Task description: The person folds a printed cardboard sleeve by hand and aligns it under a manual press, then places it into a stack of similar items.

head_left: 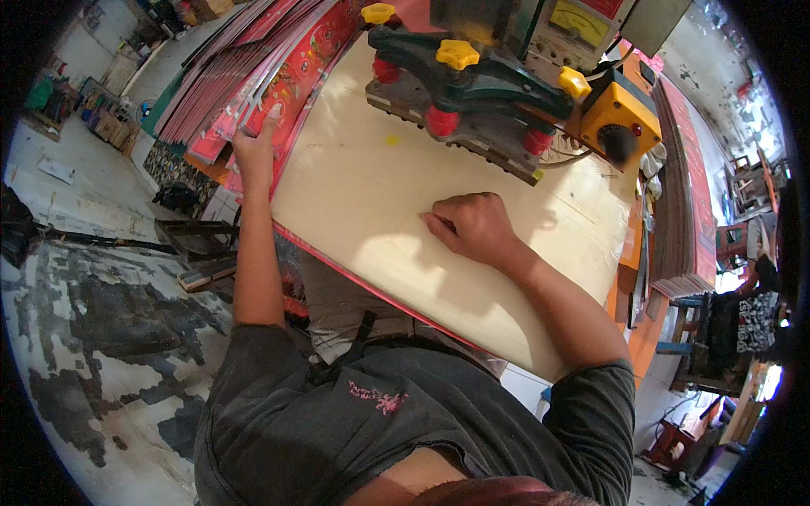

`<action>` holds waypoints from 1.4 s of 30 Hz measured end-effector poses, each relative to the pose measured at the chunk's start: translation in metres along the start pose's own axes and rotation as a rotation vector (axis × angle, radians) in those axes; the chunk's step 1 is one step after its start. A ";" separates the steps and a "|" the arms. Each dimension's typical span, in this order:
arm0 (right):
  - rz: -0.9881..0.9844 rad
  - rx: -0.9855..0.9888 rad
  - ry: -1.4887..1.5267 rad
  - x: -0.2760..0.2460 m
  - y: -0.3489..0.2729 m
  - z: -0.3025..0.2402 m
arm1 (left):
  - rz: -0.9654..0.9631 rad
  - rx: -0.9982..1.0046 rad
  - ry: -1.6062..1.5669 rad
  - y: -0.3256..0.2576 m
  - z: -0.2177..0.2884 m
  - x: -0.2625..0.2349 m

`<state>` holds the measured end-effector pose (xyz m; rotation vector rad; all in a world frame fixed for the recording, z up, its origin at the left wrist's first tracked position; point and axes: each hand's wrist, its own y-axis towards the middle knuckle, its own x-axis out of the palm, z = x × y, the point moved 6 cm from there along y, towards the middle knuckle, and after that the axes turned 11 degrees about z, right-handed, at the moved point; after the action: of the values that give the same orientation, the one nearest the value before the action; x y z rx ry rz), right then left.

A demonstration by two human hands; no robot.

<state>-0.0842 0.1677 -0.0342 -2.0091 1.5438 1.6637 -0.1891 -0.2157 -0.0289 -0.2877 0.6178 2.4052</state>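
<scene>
My left hand (pixel 256 153) grips the near end of a red printed sheet (pixel 297 78) at the pile's right side, with the thumb on top. The sheet lies along the left edge of a large cream board (pixel 354 215). My right hand (pixel 477 226) rests on the board in a loose fist, and nothing shows in its fingers. Beyond it stands a press head (pixel 472 76) with dark green arms, yellow knobs (pixel 456 55) and red insulators. A flat metal plate (pixel 472 139) hangs along its lower side.
A fanned pile of red sheets (pixel 202 93) lies at the far left. At the right stands a tall stack of red-topped boards (pixel 685 211). A yellow control box (pixel 620 118) with a black knob and a grey meter unit (pixel 578 29) sit at the back. Wires hang beside the press.
</scene>
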 end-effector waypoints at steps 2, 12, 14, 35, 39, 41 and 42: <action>-0.017 0.008 -0.009 0.000 0.001 0.000 | 0.003 -0.032 -0.080 0.013 -0.019 0.002; 0.004 -0.006 -0.002 0.002 0.001 0.001 | 0.139 -0.216 -0.970 -0.008 -0.010 -0.028; 0.006 -0.012 -0.016 0.002 0.000 0.002 | 0.145 -0.283 -0.953 -0.013 -0.018 -0.040; -0.009 -0.001 -0.007 0.002 0.001 0.000 | 0.234 -0.317 -1.184 -0.040 -0.218 -0.175; 0.028 -0.010 0.002 -0.002 0.001 0.000 | 0.365 -0.452 -1.166 -0.061 -0.250 -0.178; 0.026 -0.016 -0.007 -0.002 0.000 0.000 | 0.402 -0.445 -1.183 -0.068 -0.265 -0.182; 0.030 -0.017 -0.004 -0.002 0.000 0.000 | 0.396 -0.432 -1.170 -0.070 -0.271 -0.184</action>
<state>-0.0837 0.1687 -0.0330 -1.9995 1.5708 1.6966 0.0112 -0.3986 -0.2249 1.0969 -0.4190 2.5024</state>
